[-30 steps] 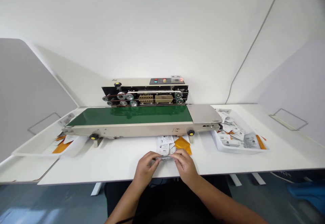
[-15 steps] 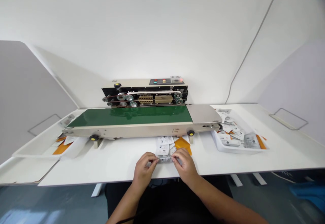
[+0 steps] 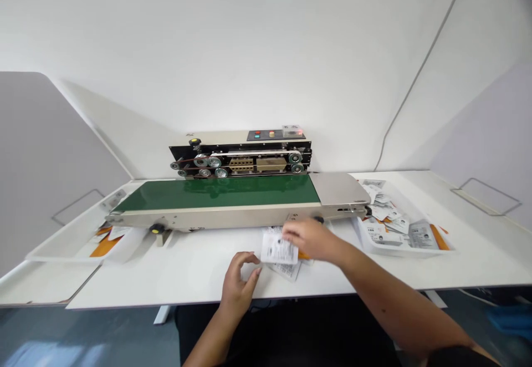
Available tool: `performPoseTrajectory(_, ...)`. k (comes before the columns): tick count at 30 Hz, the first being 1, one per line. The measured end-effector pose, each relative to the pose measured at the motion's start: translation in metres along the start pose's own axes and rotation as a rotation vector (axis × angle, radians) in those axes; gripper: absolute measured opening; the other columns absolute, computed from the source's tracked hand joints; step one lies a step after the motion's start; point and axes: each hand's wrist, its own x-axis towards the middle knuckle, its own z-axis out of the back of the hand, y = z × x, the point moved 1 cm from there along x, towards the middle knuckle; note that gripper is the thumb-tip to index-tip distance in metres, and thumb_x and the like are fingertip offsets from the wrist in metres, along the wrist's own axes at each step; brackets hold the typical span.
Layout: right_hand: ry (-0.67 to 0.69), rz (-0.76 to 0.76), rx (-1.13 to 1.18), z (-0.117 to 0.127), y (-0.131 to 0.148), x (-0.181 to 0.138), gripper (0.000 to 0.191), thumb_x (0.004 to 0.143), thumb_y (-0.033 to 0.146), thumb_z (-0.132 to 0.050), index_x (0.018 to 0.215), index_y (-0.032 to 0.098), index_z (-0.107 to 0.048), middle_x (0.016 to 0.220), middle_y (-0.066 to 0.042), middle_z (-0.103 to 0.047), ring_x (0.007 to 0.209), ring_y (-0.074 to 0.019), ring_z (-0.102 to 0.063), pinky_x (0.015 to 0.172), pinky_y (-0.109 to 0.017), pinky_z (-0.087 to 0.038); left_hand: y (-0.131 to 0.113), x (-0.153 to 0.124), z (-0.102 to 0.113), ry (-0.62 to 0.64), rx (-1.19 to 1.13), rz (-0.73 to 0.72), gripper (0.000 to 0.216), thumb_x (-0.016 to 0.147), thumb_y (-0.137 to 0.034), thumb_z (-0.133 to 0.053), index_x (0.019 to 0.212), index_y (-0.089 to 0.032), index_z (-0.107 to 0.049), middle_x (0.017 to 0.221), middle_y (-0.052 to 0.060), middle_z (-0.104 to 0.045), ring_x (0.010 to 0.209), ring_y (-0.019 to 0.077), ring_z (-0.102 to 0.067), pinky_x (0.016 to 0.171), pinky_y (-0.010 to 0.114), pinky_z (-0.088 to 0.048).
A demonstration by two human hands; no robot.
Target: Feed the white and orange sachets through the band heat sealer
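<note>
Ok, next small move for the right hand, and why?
Probably lay the white printed sachet on the green conveyor belt: the right hand pinches it just in front of the belt, and the left hand is open, holding nothing.

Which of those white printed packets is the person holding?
The packet pinched in the right hand; it overlaps another packet lying on the table, and the packets in the tray go untouched.

sachet (image 3: 279, 248) print: too small to read | orange packet (image 3: 305, 256): mostly hidden
</note>
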Motion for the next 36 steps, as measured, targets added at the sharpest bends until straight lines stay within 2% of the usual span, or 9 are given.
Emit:
performPoseTrajectory(2, -0.129, -0.107, 0.233, 0.027, -0.012, 0.006, 0.022, 0.1, 0.036, -0.055, 0.091, 0.022, -0.068, 0.079, -0.001, -0.071, 0.064, -0.0138, -0.059, 0.055, -0.023, -0.036, 0.001, -0.001, 0.0, -0.001, -0.009, 0.01, 0.022, 0.097, -0.027, -0.063, 0.119, -0.023, -0.061, 0.097, 0.005, -0.07, 0.096, 0.0239, -0.069, 0.096, 0.043, -0.055)
performPoseTrajectory(5, -0.477, -0.194, 0.604, 0.059, -0.041, 0.017, 0.025, 0.094, 0.045, -0.061, 0.099, 0.021, -0.065, 0.06, 0.004, -0.059, 0.049, -0.0107, -0.048, 0.047, -0.02, -0.031, -0.001, 0.0, 0.0, 0.035, -0.023, 0.007, 0.019, 0.097, -0.027, -0.061, 0.116, -0.023, -0.061, 0.097, 0.005, -0.07, 0.095, 0.0238, -0.069, 0.097, 0.045, -0.054)
performPoseTrajectory(7, -0.672, -0.22, 0.802, 0.075, -0.059, 0.025, 0.029, 0.087, 0.041, -0.069, 0.105, 0.02, -0.063, 0.055, 0.007, -0.055, 0.046, -0.0094, -0.045, 0.046, -0.019, -0.031, -0.004, 0.001, 0.0, 0.052, -0.028, 0.007, 0.017, 0.099, -0.026, -0.059, 0.116, -0.023, -0.061, 0.097, 0.005, -0.069, 0.094, 0.0235, -0.068, 0.094, 0.043, -0.055)
performPoseTrajectory(9, -0.755, -0.265, 0.926, 0.085, -0.071, 0.033, 0.034, 0.079, 0.03, -0.074, 0.11, 0.019, -0.062, 0.059, 0.005, -0.06, 0.047, -0.0088, -0.048, 0.045, -0.017, -0.033, -0.007, 0.003, 0.001, 0.065, -0.02, 0.008, 0.015, 0.099, -0.025, -0.057, 0.114, -0.022, -0.061, 0.097, 0.006, -0.068, 0.094, 0.0235, -0.067, 0.089, 0.041, -0.056)
performPoseTrajectory(14, -0.741, -0.401, 1.021, 0.093, -0.081, 0.052, 0.035, 0.075, 0.008, -0.067, 0.109, 0.015, -0.063, 0.059, 0.001, -0.064, 0.045, -0.0085, -0.051, 0.04, -0.015, -0.033, -0.012, 0.005, 0.002, 0.096, 0.017, -0.033, 0.009, 0.1, -0.022, -0.056, 0.106, -0.022, -0.062, 0.096, 0.007, -0.067, 0.094, 0.0234, -0.065, 0.085, 0.039, -0.055)
performPoseTrajectory(22, -0.615, -0.443, 1.015, 0.085, -0.077, 0.072, 0.015, 0.083, 0.002, -0.062, 0.095, 0.011, -0.065, 0.056, -0.002, -0.064, 0.042, -0.0081, -0.052, 0.037, -0.014, -0.036, -0.01, 0.003, 0.002, 0.107, 0.019, -0.089, 0.015, 0.099, -0.015, -0.057, 0.11, -0.023, -0.062, 0.095, 0.005, -0.068, 0.092, 0.0222, -0.065, 0.083, 0.036, -0.054)
performPoseTrajectory(25, -0.593, -0.452, 0.997, 0.083, -0.075, 0.075, 0.013, 0.087, 0.005, -0.065, 0.098, 0.012, -0.065, 0.056, -0.001, -0.064, 0.042, -0.0078, -0.052, 0.038, -0.014, -0.037, -0.013, 0.004, 0.001, 0.109, 0.021, -0.116, 0.017, 0.098, -0.014, -0.057, 0.112, -0.023, -0.062, 0.094, 0.005, -0.069, 0.089, 0.0216, -0.065, 0.081, 0.035, -0.055)
performPoseTrajectory(32, -0.585, -0.424, 0.893, 0.082, -0.071, 0.08, 0.026, 0.087, 0.019, -0.074, 0.111, 0.014, -0.064, 0.064, -0.001, -0.067, 0.047, -0.0101, -0.056, 0.04, -0.016, -0.042, -0.02, 0.008, 0.001, 0.176, 0.09, -0.172, 0.014, 0.098, -0.013, -0.056, 0.106, -0.023, -0.062, 0.089, 0.005, -0.069, 0.085, 0.0218, -0.064, 0.078, 0.036, -0.055)
performPoseTrajectory(36, -0.705, -0.286, 0.679, 0.064, -0.056, 0.056, 0.027, 0.088, 0.031, -0.074, 0.111, 0.018, -0.068, 0.075, 0.0, -0.067, 0.058, -0.0119, -0.06, 0.05, -0.021, -0.05, -0.023, 0.011, -0.002, 0.257, 0.162, -0.202, 0.014, 0.096, -0.019, -0.062, 0.11, -0.023, -0.065, 0.102, 0.009, -0.073, 0.098, 0.0259, -0.066, 0.088, 0.042, -0.056)
